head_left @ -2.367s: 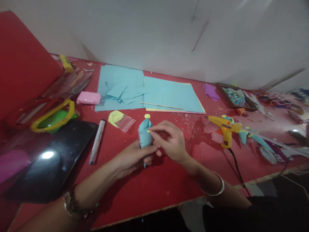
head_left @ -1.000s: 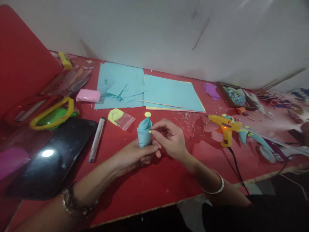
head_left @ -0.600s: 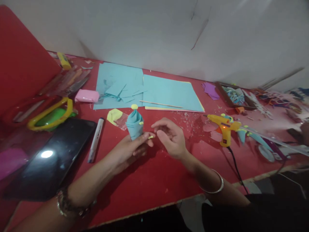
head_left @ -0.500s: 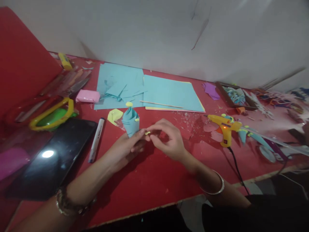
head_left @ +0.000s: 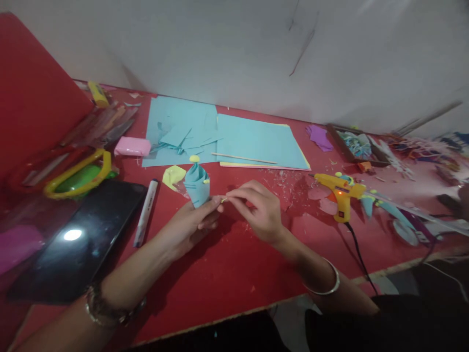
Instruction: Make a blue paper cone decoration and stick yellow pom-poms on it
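Observation:
My left hand (head_left: 194, 222) is closed around the lower end of a folded blue paper cone (head_left: 198, 186), its top tilted slightly away from me. A yellow blob (head_left: 194, 159) caps the cone, and a smaller yellow one (head_left: 206, 181) sticks to its right side. Thumb and forefinger of my right hand (head_left: 258, 210) are pinched at the left fingertips on a tiny yellow piece (head_left: 223, 200), which looks like soft clay. The fingertips almost touch, so most of this piece is hidden. A yellow clay lump on a wrapper (head_left: 173, 177) lies just left of the cone.
A yellow hot glue gun (head_left: 341, 193), its light on, lies at the right with its cord hanging over the table edge. Blue paper sheets (head_left: 256, 137) and a thin stick (head_left: 244, 158) are at the back. A marker (head_left: 146, 212) and black tablet (head_left: 80, 239) lie left.
My right thumb and forefinger have closed together on the tiny yellow piece, which shows less now. The left hand and the cone have hardly moved.

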`<act>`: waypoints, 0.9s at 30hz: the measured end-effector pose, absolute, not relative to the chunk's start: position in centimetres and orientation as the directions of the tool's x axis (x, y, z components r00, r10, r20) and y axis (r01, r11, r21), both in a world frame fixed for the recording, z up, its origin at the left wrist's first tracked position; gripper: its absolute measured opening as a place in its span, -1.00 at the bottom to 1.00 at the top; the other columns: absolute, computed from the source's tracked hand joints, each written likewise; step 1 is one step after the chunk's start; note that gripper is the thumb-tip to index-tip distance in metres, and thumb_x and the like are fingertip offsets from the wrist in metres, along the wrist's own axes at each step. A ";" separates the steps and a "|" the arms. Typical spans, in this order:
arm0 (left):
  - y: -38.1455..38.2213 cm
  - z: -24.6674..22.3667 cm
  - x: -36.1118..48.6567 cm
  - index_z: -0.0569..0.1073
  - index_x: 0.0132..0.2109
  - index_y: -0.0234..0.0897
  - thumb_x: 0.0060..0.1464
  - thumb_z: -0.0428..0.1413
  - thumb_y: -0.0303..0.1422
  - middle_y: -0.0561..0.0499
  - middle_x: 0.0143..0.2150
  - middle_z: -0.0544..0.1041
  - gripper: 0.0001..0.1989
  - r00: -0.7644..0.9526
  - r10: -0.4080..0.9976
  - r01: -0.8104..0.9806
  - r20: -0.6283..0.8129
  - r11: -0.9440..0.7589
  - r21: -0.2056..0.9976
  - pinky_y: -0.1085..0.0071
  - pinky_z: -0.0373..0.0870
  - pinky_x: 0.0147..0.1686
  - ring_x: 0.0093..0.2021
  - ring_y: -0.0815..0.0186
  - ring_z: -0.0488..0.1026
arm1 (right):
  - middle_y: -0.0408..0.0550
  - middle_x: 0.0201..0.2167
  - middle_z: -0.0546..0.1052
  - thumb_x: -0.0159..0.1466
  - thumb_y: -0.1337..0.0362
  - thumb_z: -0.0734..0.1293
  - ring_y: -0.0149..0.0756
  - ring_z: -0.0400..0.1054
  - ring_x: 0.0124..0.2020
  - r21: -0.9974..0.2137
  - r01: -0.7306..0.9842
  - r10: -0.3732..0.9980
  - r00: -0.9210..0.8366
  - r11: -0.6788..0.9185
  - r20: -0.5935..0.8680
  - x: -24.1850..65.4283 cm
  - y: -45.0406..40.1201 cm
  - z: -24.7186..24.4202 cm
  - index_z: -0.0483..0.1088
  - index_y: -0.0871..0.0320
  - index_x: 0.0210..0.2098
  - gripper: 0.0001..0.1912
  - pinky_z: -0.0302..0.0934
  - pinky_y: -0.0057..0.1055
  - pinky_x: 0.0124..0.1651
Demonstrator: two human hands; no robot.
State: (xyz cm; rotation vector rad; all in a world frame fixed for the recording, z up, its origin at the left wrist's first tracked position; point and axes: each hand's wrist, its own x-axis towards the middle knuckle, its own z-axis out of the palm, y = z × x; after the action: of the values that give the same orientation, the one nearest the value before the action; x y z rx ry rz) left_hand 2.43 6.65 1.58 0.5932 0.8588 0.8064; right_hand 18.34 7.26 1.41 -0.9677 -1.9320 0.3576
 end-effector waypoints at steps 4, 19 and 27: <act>6.7 1.6 2.5 0.49 -0.37 -0.34 -0.08 0.21 -0.32 0.16 -0.48 0.33 -0.84 0.381 0.815 -0.432 -0.436 0.574 0.696 0.66 -0.01 -0.67 -0.68 0.67 -0.12 | -0.15 -0.45 0.47 0.19 0.33 0.27 -0.41 0.34 -0.39 -0.742 0.429 0.845 -0.109 0.516 0.524 18.5 7.5 1.6 0.41 0.09 -0.39 -0.92 0.26 -0.43 -0.32; 6.6 1.3 2.4 0.49 -0.33 -0.33 -0.01 0.16 -0.32 0.15 -0.44 0.36 -0.86 0.483 0.763 -0.416 -0.429 0.631 0.654 0.68 0.03 -0.65 -0.69 0.69 -0.10 | -0.23 -0.60 0.44 0.11 0.24 0.31 -0.57 0.28 -0.63 -0.976 -0.218 0.997 -0.069 0.003 0.018 17.8 8.1 0.6 0.40 0.16 -0.47 -0.89 0.23 -0.58 -0.54; 6.5 1.4 2.5 0.41 -0.43 -0.36 0.00 0.15 -0.28 0.22 -0.60 0.22 -0.80 0.516 0.737 -0.406 -0.438 0.660 0.632 0.69 0.07 -0.64 -0.71 0.66 -0.14 | -0.16 -0.45 0.53 0.05 0.29 0.36 -0.48 0.42 -0.43 -0.947 -0.299 0.984 -0.163 -0.117 -0.070 17.8 8.3 0.7 0.42 0.14 -0.33 -0.84 0.32 -0.47 -0.30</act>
State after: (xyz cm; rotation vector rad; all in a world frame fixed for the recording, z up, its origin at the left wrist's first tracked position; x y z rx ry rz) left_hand 2.55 6.46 1.36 0.4917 0.7514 0.7203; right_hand 17.81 8.27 0.68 -0.9646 -1.0312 1.5204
